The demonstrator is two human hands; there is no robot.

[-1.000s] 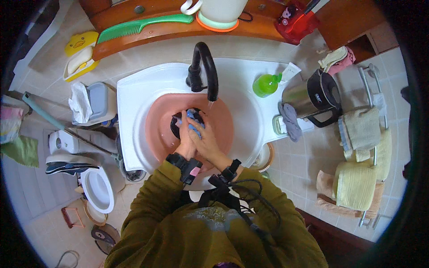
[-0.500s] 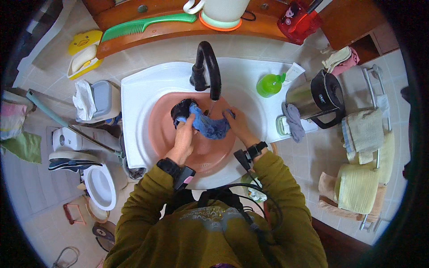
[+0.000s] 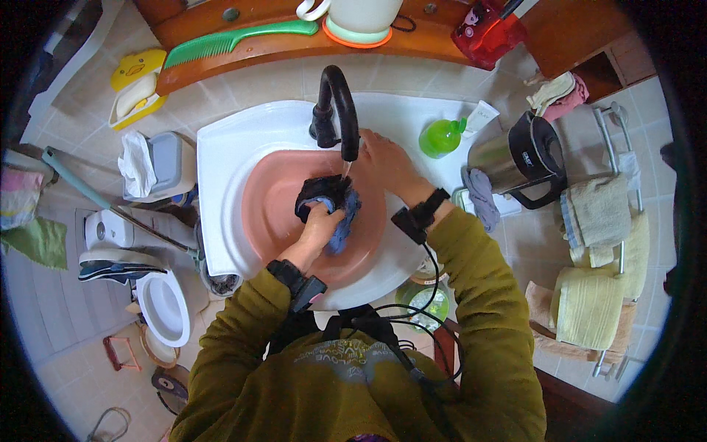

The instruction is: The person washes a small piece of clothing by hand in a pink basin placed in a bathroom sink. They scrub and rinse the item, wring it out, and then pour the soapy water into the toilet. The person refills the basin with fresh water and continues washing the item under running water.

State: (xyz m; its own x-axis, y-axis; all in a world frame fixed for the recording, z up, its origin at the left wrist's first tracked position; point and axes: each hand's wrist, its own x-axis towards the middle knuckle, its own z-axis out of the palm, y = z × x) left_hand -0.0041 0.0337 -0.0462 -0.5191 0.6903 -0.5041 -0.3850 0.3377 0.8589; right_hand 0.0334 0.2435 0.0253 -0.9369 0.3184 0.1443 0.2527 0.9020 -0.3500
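My left hand is closed on a wet blue and black cloth over the pink basin. The cloth hangs bunched below the spout of the black faucet, and a thin stream of water runs onto it. My right hand is off the cloth, beside the faucet spout at the basin's far right rim. Its fingers stretch toward the faucet and hold nothing that I can see; whether they touch it I cannot tell. The basin sits in the white sink.
Right of the sink are a green pump bottle, a white tube, a grey cloth and a steel kettle. Above the faucet, a wooden shelf holds a green comb and a white mug. Towels hang at right.
My right hand has let go of the cloth and moved up beside the faucet. The left hand has shifted right, and the cloth now hangs bunched instead of stretched between both hands.
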